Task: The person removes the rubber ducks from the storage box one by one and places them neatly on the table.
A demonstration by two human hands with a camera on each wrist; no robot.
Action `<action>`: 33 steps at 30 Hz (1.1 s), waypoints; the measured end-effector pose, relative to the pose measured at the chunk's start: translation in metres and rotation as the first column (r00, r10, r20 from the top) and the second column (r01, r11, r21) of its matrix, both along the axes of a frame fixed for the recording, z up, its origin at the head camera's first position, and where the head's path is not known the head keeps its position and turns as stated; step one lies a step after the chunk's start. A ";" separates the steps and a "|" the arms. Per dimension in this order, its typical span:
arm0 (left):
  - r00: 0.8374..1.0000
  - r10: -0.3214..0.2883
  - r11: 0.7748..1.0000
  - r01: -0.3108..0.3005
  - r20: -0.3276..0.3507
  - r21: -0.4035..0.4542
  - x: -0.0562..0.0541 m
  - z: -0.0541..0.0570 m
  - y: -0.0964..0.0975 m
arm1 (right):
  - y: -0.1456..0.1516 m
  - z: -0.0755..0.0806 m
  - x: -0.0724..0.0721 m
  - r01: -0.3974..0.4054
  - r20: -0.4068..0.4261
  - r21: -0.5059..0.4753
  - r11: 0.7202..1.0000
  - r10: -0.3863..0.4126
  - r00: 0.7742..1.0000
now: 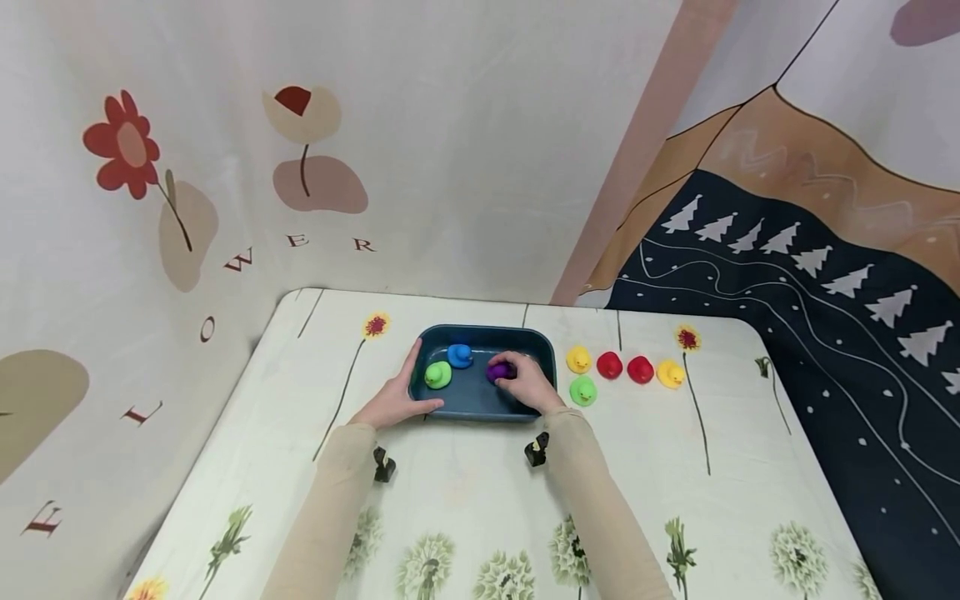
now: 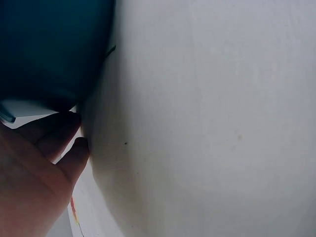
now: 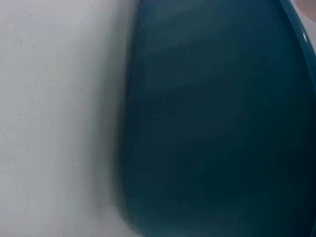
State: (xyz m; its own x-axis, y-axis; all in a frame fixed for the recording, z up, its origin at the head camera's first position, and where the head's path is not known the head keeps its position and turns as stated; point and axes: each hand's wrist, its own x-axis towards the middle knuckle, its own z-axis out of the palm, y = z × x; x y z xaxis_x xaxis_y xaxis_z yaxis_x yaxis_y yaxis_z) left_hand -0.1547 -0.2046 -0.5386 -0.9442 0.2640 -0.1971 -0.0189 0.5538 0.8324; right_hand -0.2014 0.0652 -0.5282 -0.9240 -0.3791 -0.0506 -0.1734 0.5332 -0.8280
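Observation:
A dark blue rectangular tray [image 1: 465,404] lies on the table, its wall close in both wrist views. My left hand [image 1: 393,400] lies against its left end, fingers along the side and thumb stretched along the front rim. Fingertips [image 2: 74,121] touch the outer wall low down. Inside the tray, my right hand [image 1: 528,385] pinches a small purple rubber duck [image 1: 497,372] between thumb and fingers, partly covering it. A green rubber duck [image 1: 438,375] and a blue one [image 1: 460,356] sit at the tray's left. In the right wrist view, the hand's work is hidden behind the tray wall [image 3: 207,123].
Right of the tray stand two yellow ducks, one near [image 1: 578,359] and one farther right [image 1: 671,373], two red ones [image 1: 610,365] and a green duck [image 1: 582,391]. Each sleeve has a small black wrist device [image 1: 536,450]. Patterned cloth [image 1: 450,167] hangs behind the table.

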 end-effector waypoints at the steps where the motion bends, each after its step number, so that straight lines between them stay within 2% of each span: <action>1: 1.000 0.000 1.000 0.000 0.000 0.001 0.000 0.000 0.000 | 0.000 -0.001 -0.001 0.001 -0.008 -0.009 1.000 -0.001 1.000; 6: 1.000 0.001 1.000 -0.001 -0.004 0.007 0.000 0.000 0.000 | -0.001 -0.002 -0.002 0.000 -0.018 -0.042 0.999 0.000 1.000; 15: 1.000 0.006 1.000 -0.006 -0.009 0.009 -0.001 0.000 0.001 | -0.002 0.001 0.000 -0.003 -0.022 -0.019 1.000 0.002 1.000; 21: 1.000 -0.010 1.000 0.010 -0.026 0.004 -0.001 -0.003 -0.001 | -0.001 0.001 0.002 0.031 -0.022 -0.042 0.999 -0.032 0.999; 33: 1.000 -0.015 1.000 0.015 -0.025 -0.004 -0.002 -0.003 -0.002 | 0.005 0.010 0.015 0.077 -0.038 -0.113 0.991 -0.082 0.996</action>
State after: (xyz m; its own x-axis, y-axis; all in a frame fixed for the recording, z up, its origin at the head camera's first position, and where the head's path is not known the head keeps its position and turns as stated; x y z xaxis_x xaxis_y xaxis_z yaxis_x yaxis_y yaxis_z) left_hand -0.1565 -0.2066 -0.5416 -0.9447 0.2778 -0.1742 0.0108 0.5574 0.8302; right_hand -0.1868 0.0701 -0.5185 -0.9519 -0.3052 0.0275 -0.1701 0.4517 -0.8758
